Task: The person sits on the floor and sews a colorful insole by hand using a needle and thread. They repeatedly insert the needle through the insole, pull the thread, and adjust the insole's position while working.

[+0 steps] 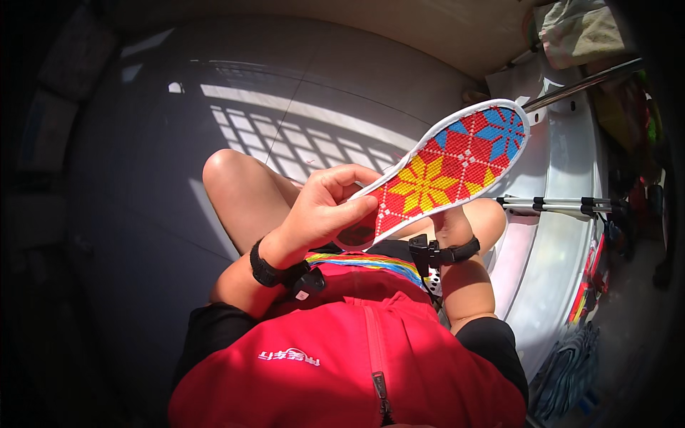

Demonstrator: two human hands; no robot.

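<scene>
An embroidered insole [436, 174] with a white edge is held up in front of me, tilted with its broad end to the upper right. It bears red, yellow and blue stitched star patterns. My left hand [334, 200] grips its narrower end, thumb on top and fingers beneath. Behind the insole's lower edge is my right hand [452, 227]; its fingers are hidden by the insole, so their hold is not visible. Strands of yellow, red and blue thread [369, 262] lie across my lap. Both wrists wear black straps with small devices.
A white bench-like surface [562, 251] runs along my right side, with a metal rod [583, 85] above and thin white poles [556, 204] across it. Folded cloth [583, 35] lies at the upper right, blue-grey fabric [570, 369] at the lower right. Sunlight patterns the tiled floor [176, 128].
</scene>
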